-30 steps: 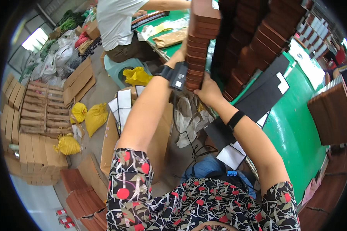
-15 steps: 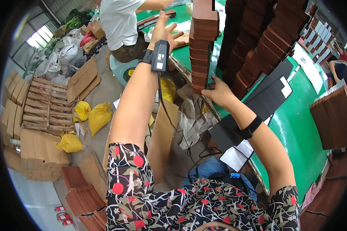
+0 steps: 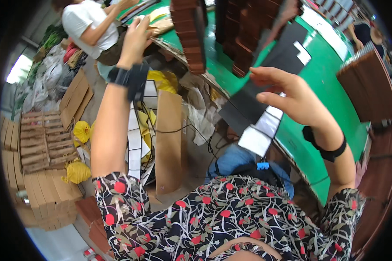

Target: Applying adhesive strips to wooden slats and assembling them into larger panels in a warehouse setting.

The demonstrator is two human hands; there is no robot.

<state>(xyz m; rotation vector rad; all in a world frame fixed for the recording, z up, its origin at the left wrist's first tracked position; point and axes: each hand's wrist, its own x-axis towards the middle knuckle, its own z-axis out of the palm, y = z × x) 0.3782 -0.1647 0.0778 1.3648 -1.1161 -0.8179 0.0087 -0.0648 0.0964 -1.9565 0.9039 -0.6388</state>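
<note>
Both hands empty, fingers spread: left hand raised near brown stack; right hand over green table; stacks stand built.

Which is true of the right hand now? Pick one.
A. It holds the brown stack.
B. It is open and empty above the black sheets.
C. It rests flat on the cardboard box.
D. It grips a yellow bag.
B: the right hand hangs with fingers spread, holding nothing, over the black sheets on the green table.

A green table carries brown box stacks, black card sheets and white labels.
</note>
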